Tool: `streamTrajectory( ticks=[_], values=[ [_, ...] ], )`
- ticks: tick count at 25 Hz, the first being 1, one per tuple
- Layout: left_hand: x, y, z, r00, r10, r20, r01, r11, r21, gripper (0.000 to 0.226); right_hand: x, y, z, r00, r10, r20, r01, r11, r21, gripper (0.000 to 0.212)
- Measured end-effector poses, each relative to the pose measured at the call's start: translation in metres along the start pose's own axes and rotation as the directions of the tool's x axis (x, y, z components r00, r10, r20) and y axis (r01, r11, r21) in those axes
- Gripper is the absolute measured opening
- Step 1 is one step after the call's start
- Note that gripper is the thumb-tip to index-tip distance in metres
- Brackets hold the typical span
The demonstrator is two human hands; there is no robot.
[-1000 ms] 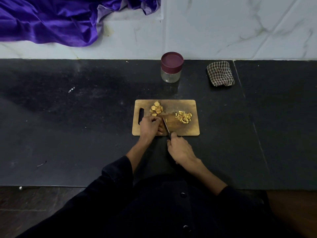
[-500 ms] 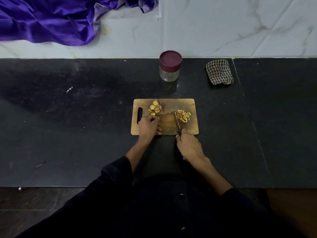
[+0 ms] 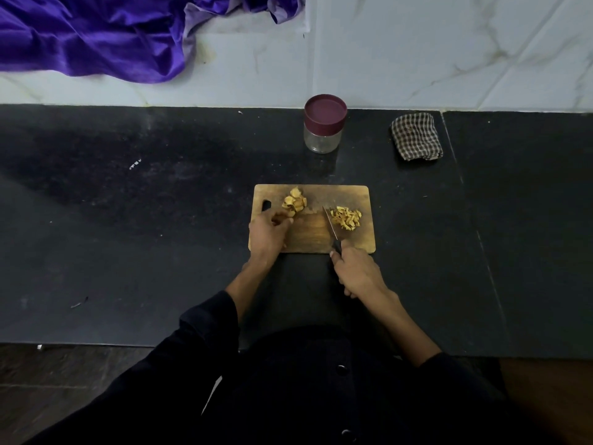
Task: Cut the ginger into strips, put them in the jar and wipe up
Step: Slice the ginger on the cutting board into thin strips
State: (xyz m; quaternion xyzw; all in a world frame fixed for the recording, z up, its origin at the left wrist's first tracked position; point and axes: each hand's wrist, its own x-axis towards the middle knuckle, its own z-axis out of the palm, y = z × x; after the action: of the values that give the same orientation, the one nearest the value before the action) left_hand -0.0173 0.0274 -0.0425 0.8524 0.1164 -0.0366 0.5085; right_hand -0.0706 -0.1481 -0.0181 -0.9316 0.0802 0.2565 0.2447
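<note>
- Wooden cutting board [image 3: 349,195], rounded corners, sits mid-counter [image 3: 128,236]; dark speckled stone lies bare on both sides
- Left hand [image 3: 268,234] pinches ginger slices [image 3: 294,203] at the board's left; fingers curled together
- Right hand [image 3: 357,273] is clamped on the knife [image 3: 330,226] handle; blade touches the ginger strips [image 3: 346,216]
- Lidded glass jar [image 3: 324,126] and checked cloth [image 3: 416,136] stand near the wall

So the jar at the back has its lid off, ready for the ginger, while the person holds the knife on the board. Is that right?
Not quite. The head view shows the jar still closed, its maroon lid sitting on top. The rest holds: the right hand grips the knife on the cutting board, beside the ginger strips.
</note>
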Motion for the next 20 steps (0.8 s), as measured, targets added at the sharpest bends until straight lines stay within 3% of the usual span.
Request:
streamTrajectory(
  ticks=[7,12,16,20],
  values=[
    [0.018,-0.003,0.008,0.992,0.120,-0.033,-0.105,0.948,0.300,0.021,-0.001,0.007,-0.001,1.000,0.020,0.017,-0.021,0.998,0.051,0.022],
    [0.015,-0.002,0.008,0.980,0.193,-0.051,-0.166,0.931,0.324,0.014,-0.001,0.007,0.000,1.000,0.020,0.023,-0.021,0.998,0.055,0.021],
    [0.004,0.006,0.021,0.967,0.242,0.073,-0.253,0.929,0.271,0.018,0.001,0.009,-0.001,1.000,0.016,0.005,-0.016,0.999,0.051,0.021],
    [0.002,0.010,0.029,0.951,0.289,0.109,-0.308,0.868,0.389,0.021,0.000,0.009,0.000,1.000,0.021,0.016,-0.022,0.997,0.072,0.021]
  ],
)
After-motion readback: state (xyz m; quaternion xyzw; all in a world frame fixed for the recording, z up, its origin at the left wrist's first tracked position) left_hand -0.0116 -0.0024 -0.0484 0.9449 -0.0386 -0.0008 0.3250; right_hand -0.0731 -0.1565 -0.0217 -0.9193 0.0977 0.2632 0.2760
